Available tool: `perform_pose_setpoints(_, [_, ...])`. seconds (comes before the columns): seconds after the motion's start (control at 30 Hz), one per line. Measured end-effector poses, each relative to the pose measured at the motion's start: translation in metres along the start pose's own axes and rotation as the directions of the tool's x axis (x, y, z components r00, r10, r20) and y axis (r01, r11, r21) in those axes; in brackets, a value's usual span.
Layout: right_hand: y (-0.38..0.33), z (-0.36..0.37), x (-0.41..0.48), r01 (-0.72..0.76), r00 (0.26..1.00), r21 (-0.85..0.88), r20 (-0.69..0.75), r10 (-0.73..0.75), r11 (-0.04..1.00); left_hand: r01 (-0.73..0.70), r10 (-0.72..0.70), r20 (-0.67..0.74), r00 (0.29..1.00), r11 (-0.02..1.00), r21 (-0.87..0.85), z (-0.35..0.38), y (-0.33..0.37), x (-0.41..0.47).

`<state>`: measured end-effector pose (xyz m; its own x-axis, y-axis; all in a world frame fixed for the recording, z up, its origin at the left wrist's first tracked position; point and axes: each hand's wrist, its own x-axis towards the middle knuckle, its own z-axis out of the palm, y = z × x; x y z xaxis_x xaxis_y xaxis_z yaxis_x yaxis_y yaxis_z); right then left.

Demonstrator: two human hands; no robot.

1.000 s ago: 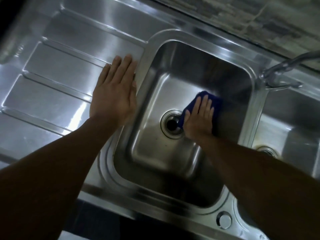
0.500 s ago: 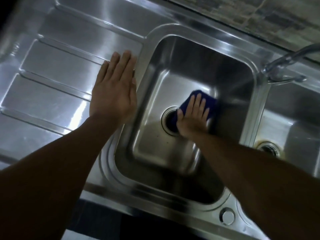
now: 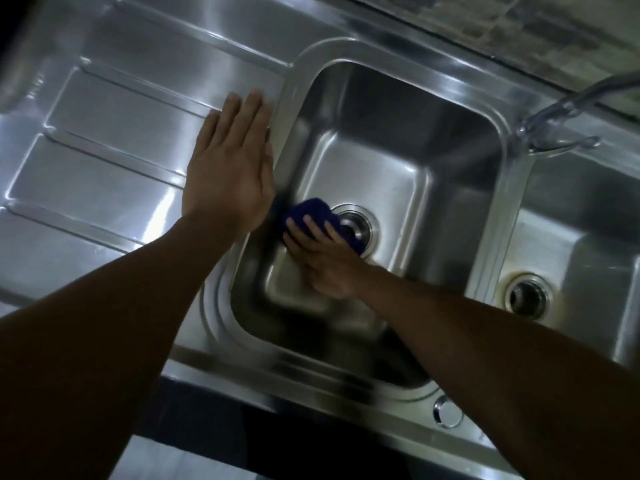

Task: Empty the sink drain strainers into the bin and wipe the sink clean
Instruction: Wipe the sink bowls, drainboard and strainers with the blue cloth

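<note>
A steel sink basin (image 3: 391,133) fills the middle of the view, with its round drain (image 3: 358,227) on the floor. My right hand (image 3: 322,258) presses a dark blue cloth (image 3: 311,213) flat on the basin floor, just left of the drain and partly over it. My left hand (image 3: 230,168) rests flat on the ribbed draining board (image 3: 114,140), fingers together, at the basin's left rim. No strainer shows in the drain.
A second basin (image 3: 588,237) lies to the right with its own drain (image 3: 528,296), ringed by brownish stain. A tap (image 3: 561,129) stands on the divider behind. A round overflow cap (image 3: 447,412) sits on the front rim.
My right hand has swept the blue cloth from the right of the drain across it to the left side of the basin floor. The left hand stays flat on the draining board.
</note>
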<state>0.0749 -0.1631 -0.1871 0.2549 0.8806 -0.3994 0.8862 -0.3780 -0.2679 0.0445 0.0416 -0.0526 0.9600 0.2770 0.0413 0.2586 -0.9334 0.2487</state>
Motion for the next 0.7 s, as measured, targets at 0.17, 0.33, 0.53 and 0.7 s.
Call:
perform_pose_setpoints(0.17, [-0.007, -0.006, -0.002, -0.013, 1.0, 0.166, -0.015, 0.016, 0.986, -0.015, 0.015, -0.022, 1.0, 1.0, 0.008, 0.002, -0.001, -0.001])
perform_pose_setpoints(0.33, [-0.029, -0.015, -0.033, 0.194, 0.966, 0.31, 0.103, -0.235, 0.931, -0.034, 0.034, -0.081, 0.996, 0.999, 0.002, 0.008, -0.004, -0.001])
perform_pose_setpoints(0.53, [-0.013, -0.033, -0.08, 0.076, 0.908, 0.198, 0.392, -0.15, 0.977, -0.034, 0.034, -0.078, 0.996, 0.999, -0.008, 0.011, -0.006, 0.001])
perform_pose_setpoints(0.7, [-0.022, -0.039, -0.092, -0.19, 0.894, 0.053, 0.422, 0.151, 0.98, -0.035, 0.033, -0.078, 0.996, 0.999, -0.02, 0.009, -0.007, -0.001])
